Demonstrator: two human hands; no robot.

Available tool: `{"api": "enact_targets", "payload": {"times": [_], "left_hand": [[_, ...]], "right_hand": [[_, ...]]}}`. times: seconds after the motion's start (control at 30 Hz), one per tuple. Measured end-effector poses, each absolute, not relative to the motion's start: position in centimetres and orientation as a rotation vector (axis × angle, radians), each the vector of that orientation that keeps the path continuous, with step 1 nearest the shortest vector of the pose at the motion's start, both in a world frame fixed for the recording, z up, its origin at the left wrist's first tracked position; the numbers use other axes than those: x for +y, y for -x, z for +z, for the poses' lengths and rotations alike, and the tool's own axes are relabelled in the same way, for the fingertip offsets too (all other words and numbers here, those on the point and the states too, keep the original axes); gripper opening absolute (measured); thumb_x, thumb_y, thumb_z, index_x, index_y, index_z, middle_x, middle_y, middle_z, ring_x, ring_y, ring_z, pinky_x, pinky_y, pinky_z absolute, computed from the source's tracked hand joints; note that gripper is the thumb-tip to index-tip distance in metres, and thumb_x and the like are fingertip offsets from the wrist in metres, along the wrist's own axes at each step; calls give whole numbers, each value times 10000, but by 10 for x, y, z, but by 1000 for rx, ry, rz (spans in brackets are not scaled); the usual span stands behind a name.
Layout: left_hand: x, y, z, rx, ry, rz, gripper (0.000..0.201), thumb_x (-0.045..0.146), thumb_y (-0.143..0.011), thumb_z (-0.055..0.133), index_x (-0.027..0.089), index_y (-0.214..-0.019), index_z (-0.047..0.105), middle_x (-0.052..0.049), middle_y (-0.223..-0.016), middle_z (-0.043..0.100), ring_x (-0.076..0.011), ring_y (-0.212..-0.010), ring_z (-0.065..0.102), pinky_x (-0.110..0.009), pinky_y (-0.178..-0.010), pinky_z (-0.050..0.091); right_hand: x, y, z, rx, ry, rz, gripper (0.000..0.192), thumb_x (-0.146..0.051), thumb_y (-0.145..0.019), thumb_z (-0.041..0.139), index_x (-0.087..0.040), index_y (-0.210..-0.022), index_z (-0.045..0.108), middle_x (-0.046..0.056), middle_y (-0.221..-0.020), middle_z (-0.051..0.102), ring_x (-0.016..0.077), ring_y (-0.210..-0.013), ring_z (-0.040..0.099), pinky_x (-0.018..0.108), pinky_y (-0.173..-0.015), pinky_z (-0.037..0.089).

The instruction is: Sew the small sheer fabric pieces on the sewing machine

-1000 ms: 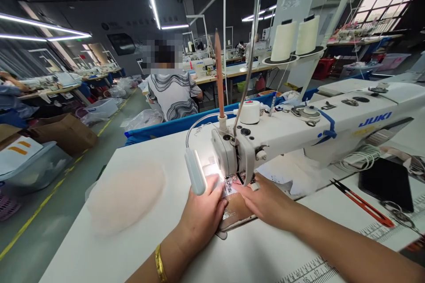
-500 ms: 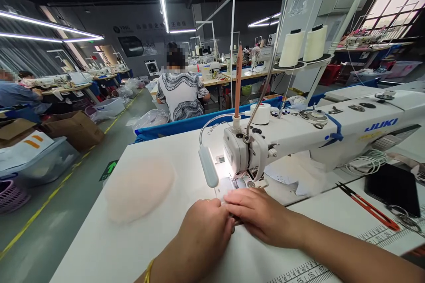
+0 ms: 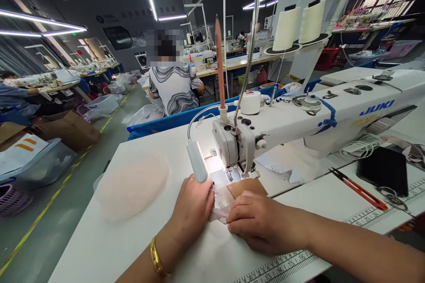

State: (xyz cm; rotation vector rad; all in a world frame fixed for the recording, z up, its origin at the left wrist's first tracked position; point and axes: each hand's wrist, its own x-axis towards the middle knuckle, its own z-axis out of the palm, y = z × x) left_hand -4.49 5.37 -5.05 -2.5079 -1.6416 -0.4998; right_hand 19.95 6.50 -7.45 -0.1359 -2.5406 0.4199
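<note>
A white JUKI sewing machine [image 3: 318,117] stands on a white table [image 3: 139,239], its small lamp [image 3: 198,167] lit over the needle area [image 3: 236,171]. A small brown piece with a clear, shiny patch [image 3: 229,196] lies flat just in front of the needle. My left hand [image 3: 192,210] presses on the piece's left side, fingers curled onto the clear patch. My right hand [image 3: 259,223] lies flat over its near right edge. A gold bangle is on my left wrist.
A pale pink round pad [image 3: 133,188] lies at the table's left. Red thread snips [image 3: 360,190] and a black phone [image 3: 383,170] lie to the right. Thread cones [image 3: 285,28] stand behind. A person in a striped top [image 3: 172,86] sits ahead; boxes [image 3: 66,128] line the aisle.
Both hands have drawn back from under the needle toward me, and the brown piece now lies in front of the presser foot with more of it uncovered.
</note>
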Motion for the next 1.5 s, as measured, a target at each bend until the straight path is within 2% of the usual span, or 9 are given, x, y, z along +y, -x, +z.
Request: {"api": "enact_targets", "payload": {"times": [0.1,0.17,0.27,0.33,0.4,0.5,0.67,1.07,1.5], "left_hand": [[52,43,-54,-1608,2559,-630,194,177,-989,426,230,-813,490,-47,-799,620,-213,-647,548,-333,-590,386],[50,42,-54,-1524,2570,-769,160,167,-984,428,230,-860,507,-43,-810,638,-213,-658,571,-333,-591,392],[46,39,-51,-1347,2550,-935,158,114,-983,419,227,-917,508,-45,-867,674,-220,-745,635,-343,-634,415],[44,36,-49,-1270,2531,-980,167,93,-996,422,224,-952,515,-47,-904,691,-222,-807,663,-346,-664,428],[43,33,-48,-1221,2520,-1001,155,96,-1007,445,220,-998,538,-51,-948,706,-223,-845,678,-349,-690,445],[43,31,-52,-1177,2502,-1038,174,124,-1010,497,212,-1132,584,-87,-1095,715,-242,-965,695,-359,-773,491],[47,25,-58,-1105,2442,-1032,363,124,-1019,529,212,-1367,583,-131,-1261,679,-265,-1094,692,-394,-896,519],[49,22,-56,-996,2429,-1107,291,64,-1002,556,206,-1225,676,-110,-1202,701,-227,-999,715,-357,-855,510],[49,24,-55,-995,2354,-1069,216,136,-1037,584,251,-1153,725,-82,-1170,743,-201,-921,741,-337,-839,513]], "right_hand": [[66,-202,-73,-2443,224,466,35,-220,-991,570,-230,-993,604,22,-913,692,194,-849,601,364,-862,477],[68,-204,-74,-2330,443,503,169,-391,-1022,604,-225,-995,584,39,-922,661,222,-879,597,391,-867,478],[72,-205,-76,-2241,799,557,402,-537,-972,694,-205,-1172,587,101,-1103,664,271,-977,594,411,-855,487],[75,-205,-77,-2249,869,591,309,-453,-1005,660,-209,-1185,599,89,-1080,676,263,-967,587,390,-831,482],[78,-203,-78,-2239,821,602,148,-343,-1056,552,-216,-1088,621,52,-959,675,235,-905,580,358,-796,465],[79,-200,-77,-2197,732,538,201,-297,-1092,463,-214,-991,616,33,-883,659,206,-833,566,334,-756,438],[78,-198,-77,-2182,698,458,206,-277,-1089,457,-217,-944,591,24,-857,652,189,-769,547,320,-718,416],[78,-196,-77,-2179,649,477,207,-247,-1067,447,-218,-883,537,5,-794,628,175,-719,511,314,-676,397],[77,-195,-75,-2177,687,502,225,-276,-1075,450,-219,-874,534,6,-782,620,175,-719,524,317,-685,410]]}}
